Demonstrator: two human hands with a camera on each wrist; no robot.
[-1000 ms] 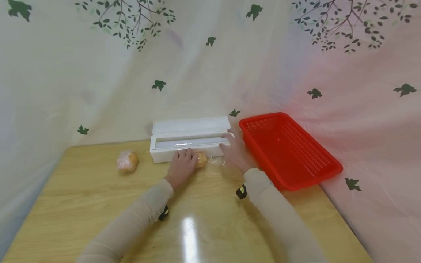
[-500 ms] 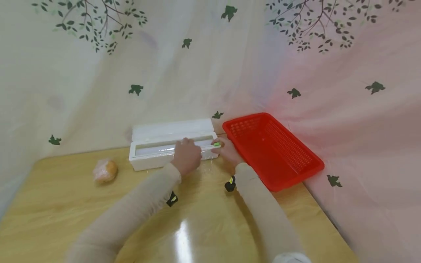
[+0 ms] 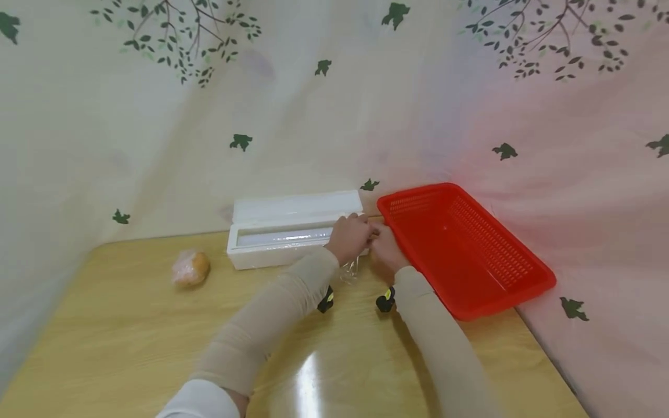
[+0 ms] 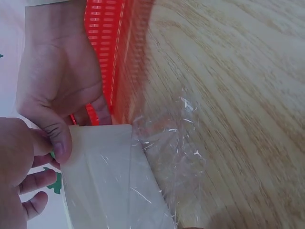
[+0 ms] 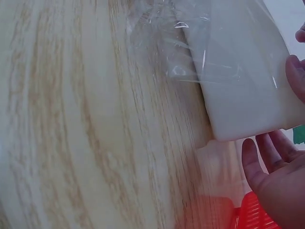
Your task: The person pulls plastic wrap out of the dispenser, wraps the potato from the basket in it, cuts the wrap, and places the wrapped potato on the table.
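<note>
A long white cling film box (image 3: 277, 255) lies on the table with its lid raised and a shiny roll inside. At its right end my two hands meet. My right hand (image 4: 59, 71) grips the box corner, thumb bent over the top and fingers at the end face. A scrap of green shows by the thumb tip. My left hand (image 4: 14, 176) reaches in over the box, fingers bent, one up against the right thumb; whether it pinches something I cannot tell. Clear film (image 4: 176, 143) hangs crumpled off the box's front onto the table.
Close beside the box on the right stands a red perforated plastic basket (image 3: 470, 255). A round yellow-orange item in clear wrap (image 3: 190, 268) sits at the table's left. Behind everything hangs a leaf-patterned cloth (image 3: 292, 128). The wooden table (image 3: 130, 342) has its edge at right.
My left hand has left the round orange item at the box's front and moved right along the box to its right end, beside my right hand. The orange item is now hidden in the head view.
</note>
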